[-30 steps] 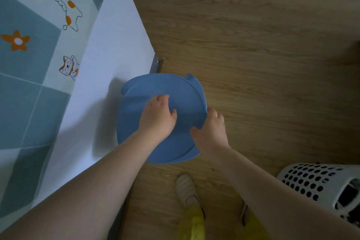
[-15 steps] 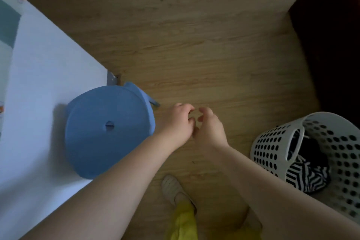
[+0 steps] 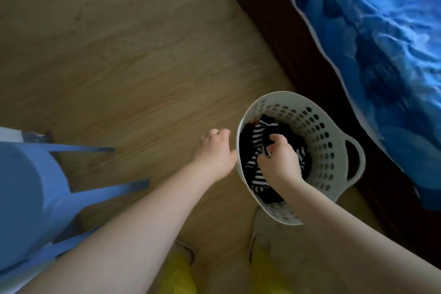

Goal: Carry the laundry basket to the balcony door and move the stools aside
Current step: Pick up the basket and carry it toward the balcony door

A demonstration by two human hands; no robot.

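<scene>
The white perforated laundry basket [image 3: 334,126] stands on the wooden floor by my feet, holding black and striped clothing [image 3: 260,133]. My right hand [image 3: 279,160] is inside the basket with its fingers curled over the striped cloth; whether it grips anything I cannot tell. My left hand [image 3: 214,150] sits just outside the basket's left rim, loosely curled, holding nothing. The blue plastic stool [image 3: 28,186] stands at the left edge, its legs splayed toward me.
A bed with a dark wooden frame [image 3: 274,19] and a blue cover [image 3: 381,43] runs along the right, close to the basket. Bare wooden floor [image 3: 131,55] stretches ahead. My slippered foot [image 3: 260,224] is beside the basket's near wall.
Both hands have left the blue stool and swung right to the basket. The view has turned right, so the stool is now at the left edge and the bed has appeared.
</scene>
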